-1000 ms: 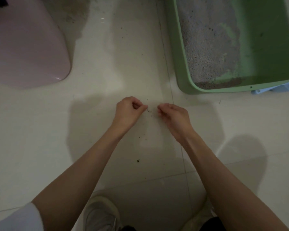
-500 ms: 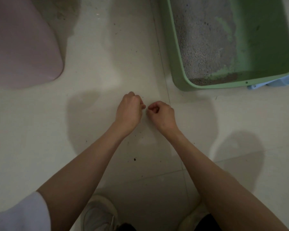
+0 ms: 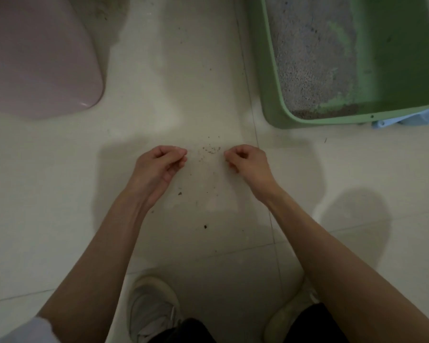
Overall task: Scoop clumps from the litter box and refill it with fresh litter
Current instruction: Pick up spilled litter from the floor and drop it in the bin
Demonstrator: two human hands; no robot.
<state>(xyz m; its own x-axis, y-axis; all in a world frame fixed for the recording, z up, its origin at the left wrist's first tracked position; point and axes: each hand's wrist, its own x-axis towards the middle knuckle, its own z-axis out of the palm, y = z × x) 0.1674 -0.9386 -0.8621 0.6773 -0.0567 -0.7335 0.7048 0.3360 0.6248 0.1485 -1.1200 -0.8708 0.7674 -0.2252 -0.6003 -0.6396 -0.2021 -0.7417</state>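
Observation:
The green litter box (image 3: 307,122) sits on the floor at the upper right. Grey litter (image 3: 312,58) covers its left half, and its right half shows bare green bottom. My left hand (image 3: 159,167) and my right hand (image 3: 248,164) hover low over the pale tile floor in front of the box's near left corner. Both have fingers curled with the thumb against the fingertips. I see nothing held in either. A small scatter of litter grains (image 3: 211,150) lies on the floor between the two hands.
A pink plastic lid or bin (image 3: 35,60) lies at the upper left. A blue plastic piece (image 3: 406,120) pokes out under the box's near right corner. My two shoes (image 3: 151,310) (image 3: 290,315) stand at the bottom. Dark specks (image 3: 205,227) dot the tiles.
My hands were almost touching half a second ago; they have now drawn apart sideways, uncovering the grains on the floor between them. Both stayed curled.

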